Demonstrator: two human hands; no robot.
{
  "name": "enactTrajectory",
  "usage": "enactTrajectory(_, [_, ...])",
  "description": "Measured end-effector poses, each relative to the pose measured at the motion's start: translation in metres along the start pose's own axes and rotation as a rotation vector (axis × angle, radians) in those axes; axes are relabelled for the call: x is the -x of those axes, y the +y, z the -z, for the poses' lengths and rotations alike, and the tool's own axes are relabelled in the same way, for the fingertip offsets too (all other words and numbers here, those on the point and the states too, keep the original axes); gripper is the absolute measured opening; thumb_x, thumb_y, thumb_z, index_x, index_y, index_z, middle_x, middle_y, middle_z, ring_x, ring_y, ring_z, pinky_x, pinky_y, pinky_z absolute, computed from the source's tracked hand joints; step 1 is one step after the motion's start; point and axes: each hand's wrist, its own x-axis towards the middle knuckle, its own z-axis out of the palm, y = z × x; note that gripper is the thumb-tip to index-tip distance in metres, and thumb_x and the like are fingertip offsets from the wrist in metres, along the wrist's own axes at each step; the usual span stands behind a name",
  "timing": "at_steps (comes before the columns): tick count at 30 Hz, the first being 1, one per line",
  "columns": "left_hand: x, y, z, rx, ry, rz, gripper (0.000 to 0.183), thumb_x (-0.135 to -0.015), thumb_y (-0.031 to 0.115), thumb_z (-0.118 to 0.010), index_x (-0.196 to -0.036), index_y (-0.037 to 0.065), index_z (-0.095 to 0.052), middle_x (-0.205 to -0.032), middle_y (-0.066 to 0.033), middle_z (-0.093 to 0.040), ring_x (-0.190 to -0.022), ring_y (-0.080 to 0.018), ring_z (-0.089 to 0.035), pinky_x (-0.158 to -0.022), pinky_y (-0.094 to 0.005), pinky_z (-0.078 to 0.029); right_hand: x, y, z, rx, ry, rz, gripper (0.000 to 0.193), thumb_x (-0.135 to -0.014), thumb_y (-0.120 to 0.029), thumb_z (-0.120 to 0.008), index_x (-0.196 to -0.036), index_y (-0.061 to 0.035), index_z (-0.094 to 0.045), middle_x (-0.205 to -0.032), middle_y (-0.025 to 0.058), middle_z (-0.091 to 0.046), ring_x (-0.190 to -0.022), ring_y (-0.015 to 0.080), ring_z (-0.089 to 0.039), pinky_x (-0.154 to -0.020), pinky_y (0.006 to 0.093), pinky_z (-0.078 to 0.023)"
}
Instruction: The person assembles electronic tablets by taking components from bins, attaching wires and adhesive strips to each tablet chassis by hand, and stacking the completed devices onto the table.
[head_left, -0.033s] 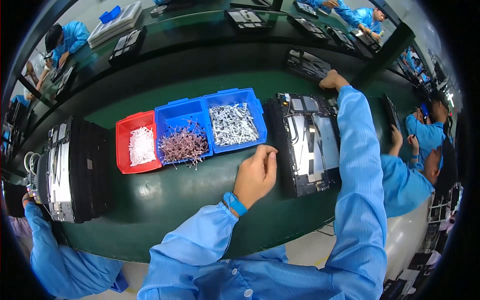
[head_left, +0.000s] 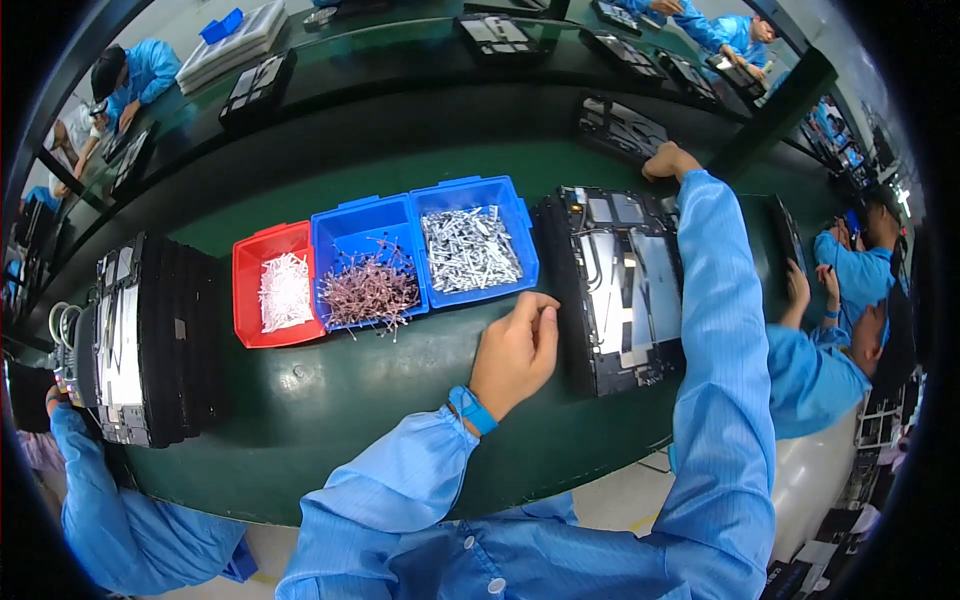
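Right hand [head_left: 670, 162] is at the corner of a black panel [head_left: 615, 126] beyond the device stack [head_left: 606, 285], grip indeterminable; left hand [head_left: 514, 355], loosely curled, seemingly empty, is left of the stack. An edge-only hold likely suits the panel.

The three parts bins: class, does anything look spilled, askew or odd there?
Yes, the middle blue bin: its thin brownish pieces lie tangled, some poking out over the near rim, whereas the white pieces in the red bin look contained. Whether any dropped onto the table is unclear.
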Motion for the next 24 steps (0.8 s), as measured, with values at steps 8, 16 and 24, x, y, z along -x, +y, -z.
enactTrajectory(8, [-0.004,0.002,0.000,-0.049,-0.012,0.002,0.012,-0.096,0.012,-0.057,-0.095,0.001,-0.059,-0.065,-0.0139,-0.060,-0.051,-0.0219,-0.055,-0.048,-0.0341,-0.041,-0.004,-0.014,0.006,-0.468,-0.040,-0.109,0.077,-0.062,-0.026,-0.083,-0.128,-0.0038,-0.048,-0.128,0.0186,-0.053,-0.111,0.0362,-0.059,-0.083,0.0503,-0.055])
enactTrajectory(16, [-0.004,0.007,-0.004,-0.030,0.000,-0.052,0.013,-0.095,0.015,-0.057,-0.092,0.003,-0.059,-0.065,-0.0159,-0.061,-0.057,-0.0321,-0.062,-0.052,-0.0408,-0.045,-0.020,0.027,-0.016,-1.373,-0.243,-0.158,0.034,-0.080,-0.039,-0.078,-0.095,-0.0130,-0.063,-0.085,0.0025,-0.060,-0.074,0.0144,-0.053,-0.058,0.0272,-0.040])
enactTrajectory(24, [0.015,0.002,0.013,-0.039,0.052,-0.258,0.009,-0.092,0.012,-0.061,-0.094,0.003,-0.063,-0.070,-0.0132,-0.063,-0.055,-0.0257,-0.061,-0.051,-0.0368,-0.046,0.051,-0.029,0.020,-1.886,0.059,0.049,0.024,-0.085,-0.025,-0.074,-0.098,-0.0099,-0.061,-0.088,0.0049,-0.063,-0.078,0.0175,-0.061,-0.058,0.0295,-0.046])
